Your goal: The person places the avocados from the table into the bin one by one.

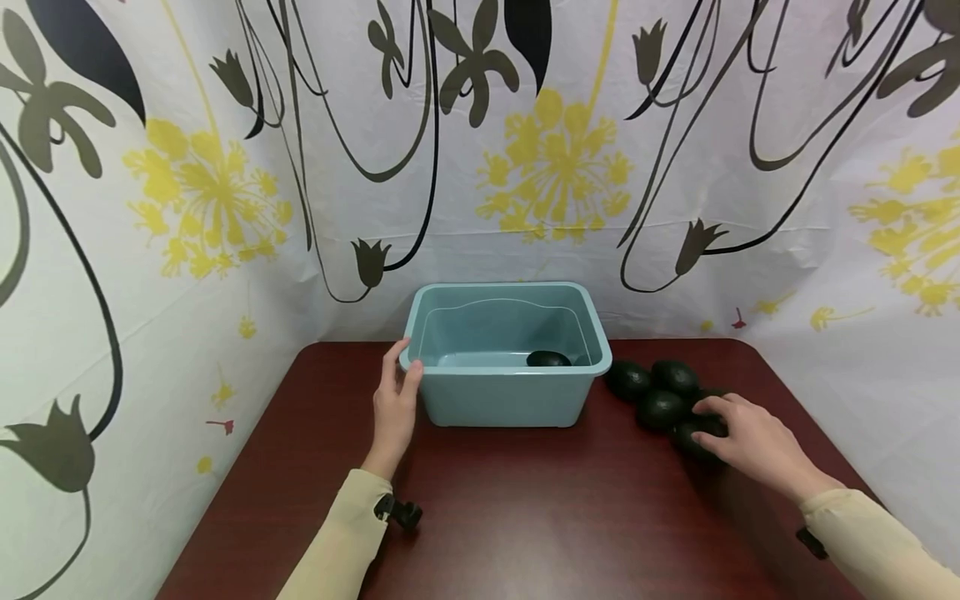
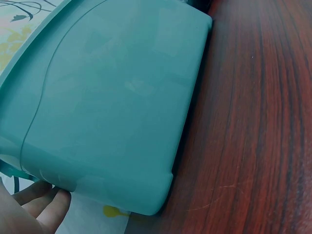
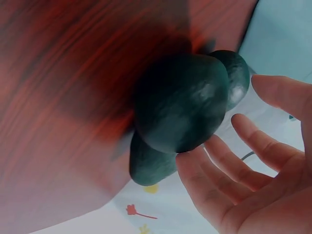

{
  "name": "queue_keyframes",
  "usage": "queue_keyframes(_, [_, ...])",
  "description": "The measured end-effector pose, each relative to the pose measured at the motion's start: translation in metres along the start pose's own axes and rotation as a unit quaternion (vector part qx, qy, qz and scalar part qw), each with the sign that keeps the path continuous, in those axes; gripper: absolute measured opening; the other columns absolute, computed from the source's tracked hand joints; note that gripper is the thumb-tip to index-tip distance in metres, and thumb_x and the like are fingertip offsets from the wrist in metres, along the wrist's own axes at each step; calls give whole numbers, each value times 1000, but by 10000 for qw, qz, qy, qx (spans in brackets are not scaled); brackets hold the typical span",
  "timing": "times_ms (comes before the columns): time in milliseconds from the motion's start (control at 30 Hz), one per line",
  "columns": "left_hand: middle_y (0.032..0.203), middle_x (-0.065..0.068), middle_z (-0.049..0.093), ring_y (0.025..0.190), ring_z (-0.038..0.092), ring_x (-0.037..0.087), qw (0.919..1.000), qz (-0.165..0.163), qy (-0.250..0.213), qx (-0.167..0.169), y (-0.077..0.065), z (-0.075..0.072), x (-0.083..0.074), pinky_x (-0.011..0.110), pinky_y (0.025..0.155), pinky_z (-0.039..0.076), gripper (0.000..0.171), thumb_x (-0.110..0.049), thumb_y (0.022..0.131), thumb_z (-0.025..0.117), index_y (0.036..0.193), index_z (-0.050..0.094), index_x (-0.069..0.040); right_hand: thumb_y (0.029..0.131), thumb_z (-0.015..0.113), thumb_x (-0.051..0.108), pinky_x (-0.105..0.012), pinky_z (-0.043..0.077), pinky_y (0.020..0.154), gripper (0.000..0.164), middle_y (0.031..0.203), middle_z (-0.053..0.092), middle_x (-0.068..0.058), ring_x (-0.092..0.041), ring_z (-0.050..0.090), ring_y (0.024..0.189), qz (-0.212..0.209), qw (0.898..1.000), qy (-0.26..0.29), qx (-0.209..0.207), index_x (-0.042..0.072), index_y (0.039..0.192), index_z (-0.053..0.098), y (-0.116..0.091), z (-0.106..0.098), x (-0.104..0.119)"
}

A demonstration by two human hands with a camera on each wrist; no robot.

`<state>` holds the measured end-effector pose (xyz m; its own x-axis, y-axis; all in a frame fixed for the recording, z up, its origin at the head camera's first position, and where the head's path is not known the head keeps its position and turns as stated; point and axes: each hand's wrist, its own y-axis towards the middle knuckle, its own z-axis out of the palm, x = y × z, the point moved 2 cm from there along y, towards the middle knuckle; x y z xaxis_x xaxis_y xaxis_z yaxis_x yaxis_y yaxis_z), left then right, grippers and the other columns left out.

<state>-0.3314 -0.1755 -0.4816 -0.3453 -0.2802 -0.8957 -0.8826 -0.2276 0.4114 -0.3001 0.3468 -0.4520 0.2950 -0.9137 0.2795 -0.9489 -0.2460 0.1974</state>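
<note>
A light-blue plastic bin [image 1: 498, 400] stands at the back of the table, with one dark avocado [image 1: 547, 359] visible inside. My left hand [image 1: 393, 417] holds the bin's left front corner at the rim; in the left wrist view its fingers [image 2: 54, 207] bend against the outer wall. Right of the bin lies a cluster of several dark green avocados [image 1: 661, 410]. Over the nearest avocado [image 3: 180, 105] my right hand [image 1: 753, 437] reaches with spread, slightly bent fingers. Some fingertips touch or nearly touch its side, while the thumb stands apart from it.
The dark red wood-grain table [image 1: 525, 508] extends in front of the bin. A white cloth [image 1: 480, 208] with grey and yellow flower prints hangs behind and along both sides. Each sleeved wrist wears a small black device [image 1: 401, 510].
</note>
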Motion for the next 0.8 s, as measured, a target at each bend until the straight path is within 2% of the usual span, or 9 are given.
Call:
queue_keyframes(167, [149, -2, 47, 125, 51, 18, 10000, 50, -12, -13, 1, 0, 0, 52, 96, 44, 52, -54, 100, 55, 149, 43, -41, 85, 80, 34, -46, 49, 58, 45, 121, 59, -20, -35, 65, 90, 73, 9999, 10, 153, 10, 121, 68, -3, 5, -4])
queue_keyframes(433, [150, 0, 46, 127, 51, 19, 10000, 62, 2, 29, 0, 1, 0, 54, 97, 44, 54, -53, 100, 55, 150, 42, -37, 82, 82, 39, -45, 48, 57, 51, 124, 58, -22, -31, 65, 86, 191, 9993, 96, 294, 12, 123, 65, -10, 14, -12])
queue_keyframes(567, [149, -2, 47, 126, 52, 18, 10000, 31, -3, 32, 0, 1, 1, 53, 97, 44, 52, -54, 100, 55, 149, 42, -41, 80, 84, 40, -47, 48, 57, 59, 124, 56, -24, -33, 64, 86, 200, 9992, 87, 342, 12, 128, 62, -14, 17, -16])
queue_keyframes(800, [148, -4, 47, 127, 52, 18, 10000, 44, -27, 15, 0, 1, 2, 52, 97, 45, 54, -54, 100, 55, 150, 42, -39, 76, 86, 40, -54, 50, 65, 70, 123, 56, -26, -41, 64, 94, 160, 9992, 83, 351, 9, 133, 60, -21, 22, -22])
